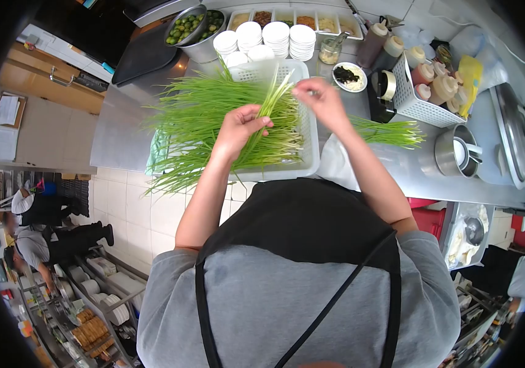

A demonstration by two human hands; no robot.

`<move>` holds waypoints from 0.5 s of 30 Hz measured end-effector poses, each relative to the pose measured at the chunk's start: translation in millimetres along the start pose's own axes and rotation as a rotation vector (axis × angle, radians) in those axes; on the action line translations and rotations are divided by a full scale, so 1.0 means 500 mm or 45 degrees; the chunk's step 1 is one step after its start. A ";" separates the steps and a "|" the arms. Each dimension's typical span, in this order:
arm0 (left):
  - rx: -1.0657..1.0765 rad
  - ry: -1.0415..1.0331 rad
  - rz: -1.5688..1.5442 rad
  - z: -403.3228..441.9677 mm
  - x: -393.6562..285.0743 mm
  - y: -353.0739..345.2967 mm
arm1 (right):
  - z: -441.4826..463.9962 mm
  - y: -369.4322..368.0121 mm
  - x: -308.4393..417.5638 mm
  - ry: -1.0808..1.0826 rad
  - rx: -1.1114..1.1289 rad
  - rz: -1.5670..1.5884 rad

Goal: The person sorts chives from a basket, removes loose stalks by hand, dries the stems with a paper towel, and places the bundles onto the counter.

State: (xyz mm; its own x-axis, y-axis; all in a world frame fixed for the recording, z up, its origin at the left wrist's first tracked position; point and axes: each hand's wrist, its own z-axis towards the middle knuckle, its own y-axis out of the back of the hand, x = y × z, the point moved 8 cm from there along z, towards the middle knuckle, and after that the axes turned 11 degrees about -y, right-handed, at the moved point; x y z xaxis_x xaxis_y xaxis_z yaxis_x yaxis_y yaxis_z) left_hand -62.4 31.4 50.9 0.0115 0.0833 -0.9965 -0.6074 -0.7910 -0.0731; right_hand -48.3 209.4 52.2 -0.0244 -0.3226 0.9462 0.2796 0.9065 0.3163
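My left hand (242, 130) is closed around a small bunch of chives (273, 98), its pale root ends pointing up and to the right. Close by those pale ends is my right hand (322, 103), fingers curled together and slightly blurred; whether something thin is pinched in them is too small to make out. Beneath both hands, a large heap of chives (204, 116) fills a white plastic basket (310, 147) and spills over its left side. Another bundle of chives (391, 133) lies on the steel counter, right of my right forearm.
Stacked white dishes (302, 42) and a metal pot of small green citrus (204, 46) stand behind the basket. To the right are a small bowl (349, 78), a white crate of squeeze bottles (422, 101) and a metal pot (452, 153). Two people (48, 242) are at far left.
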 end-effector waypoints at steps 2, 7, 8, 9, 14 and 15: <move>0.037 -0.025 0.005 0.004 -0.001 -0.012 | -0.035 -0.039 0.031 -0.058 0.061 0.061; -0.022 0.059 -0.138 -0.003 -0.011 -0.031 | -0.049 -0.047 0.049 -0.132 0.123 0.221; -0.022 0.061 -0.138 -0.003 -0.010 -0.029 | -0.050 -0.044 0.051 -0.140 0.138 0.279; -0.031 0.072 -0.202 -0.003 -0.007 -0.026 | -0.051 -0.043 0.050 -0.148 0.151 0.337; -0.057 0.110 -0.288 -0.004 0.007 -0.024 | -0.052 -0.044 0.040 -0.110 0.136 0.368; -0.057 0.120 -0.289 -0.005 0.008 -0.026 | -0.052 -0.044 0.041 -0.080 0.127 0.378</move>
State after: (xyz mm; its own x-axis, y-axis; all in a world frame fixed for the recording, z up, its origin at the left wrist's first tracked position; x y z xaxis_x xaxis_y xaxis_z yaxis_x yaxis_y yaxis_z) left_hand -52.5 40.4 47.9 0.2188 0.2067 -0.9536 -0.5453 -0.7846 -0.2952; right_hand -30.3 175.6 62.8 -0.0160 -0.0252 0.9996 0.1878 0.9818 0.0278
